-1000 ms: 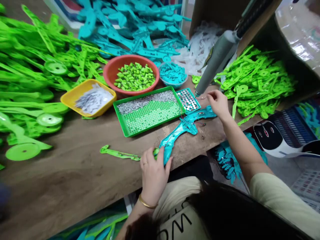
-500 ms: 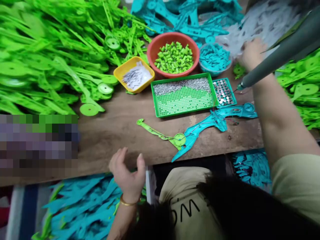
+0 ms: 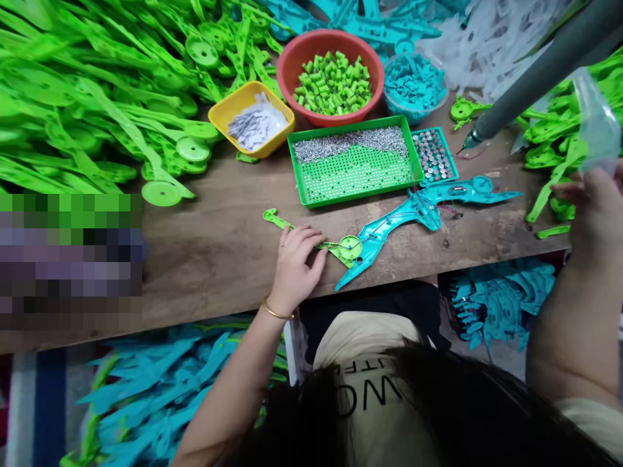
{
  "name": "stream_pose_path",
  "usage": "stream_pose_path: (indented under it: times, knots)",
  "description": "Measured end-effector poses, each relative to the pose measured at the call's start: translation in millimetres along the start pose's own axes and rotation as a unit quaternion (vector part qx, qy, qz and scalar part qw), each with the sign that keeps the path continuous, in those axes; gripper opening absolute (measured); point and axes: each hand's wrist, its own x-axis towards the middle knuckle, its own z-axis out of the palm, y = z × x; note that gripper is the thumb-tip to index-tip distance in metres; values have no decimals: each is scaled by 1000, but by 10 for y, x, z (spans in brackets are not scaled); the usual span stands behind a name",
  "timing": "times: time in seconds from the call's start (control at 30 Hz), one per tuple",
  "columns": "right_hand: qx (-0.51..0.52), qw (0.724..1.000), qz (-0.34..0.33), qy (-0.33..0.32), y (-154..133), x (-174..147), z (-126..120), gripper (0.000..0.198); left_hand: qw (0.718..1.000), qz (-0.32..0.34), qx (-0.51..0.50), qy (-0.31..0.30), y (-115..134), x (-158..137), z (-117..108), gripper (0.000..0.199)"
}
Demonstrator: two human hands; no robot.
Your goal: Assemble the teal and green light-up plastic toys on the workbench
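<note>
A blue plastic shell (image 3: 389, 227) shaped like a toy bow half lies on the table, joined at its left end to a long green plastic arm (image 3: 349, 248) with a round disc. Thin red wires run along both. My left hand (image 3: 296, 263), bent over the green arm, has its fingers closed on the middle of it. Far to the right, my right hand (image 3: 596, 201) is raised with a translucent plastic piece (image 3: 596, 123) gripped in its fingers. That hand is slightly blurred and cut by the frame edge.
Beyond the shell stand a green tray (image 3: 360, 194) of screws, a small tray (image 3: 435, 155) of round metal discs, a red bowl (image 3: 287, 71), a yellow dish (image 3: 265, 152) and a tub of blue pieces (image 3: 416, 84). A grey screwdriver (image 3: 516, 97) hangs at right. Green parts (image 3: 73, 123) heap left.
My left hand has moved up from the table edge onto the green arm. My right hand has come back from the translucent pile toward the right, now with a translucent piece in it.
</note>
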Motion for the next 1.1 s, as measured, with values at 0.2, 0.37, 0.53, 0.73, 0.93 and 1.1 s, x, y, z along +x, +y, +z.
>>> stream_pose_path:
  times: [0.2, 0.37, 0.53, 0.73, 0.93, 1.1]
  knots:
    - [233, 922, 228, -209, 11, -881, -216, 13, 999, -32, -5, -5, 2, -65, -59, 21]
    - [241, 861, 305, -328, -101, -1455, -2, 25, 997, -78, 9, 0, 77, -133, -67, 17]
    - [255, 769, 315, -494, -240, -1681, 289, 49, 997, -81, 10, 18, 143, -200, -72, 16]
    - [293, 736, 281, -543, -269, -1721, 518, 43, 994, -111, -9, -2, 122, -174, -91, 12]
    - [303, 717, 269, -567, -243, -1747, 581, 37, 992, -125, -31, -3, 89, -164, -84, 11]
    - [297, 738, 236, -559, -188, -1795, 672, 26, 991, -123, -47, 3, 82, -169, -68, 9]
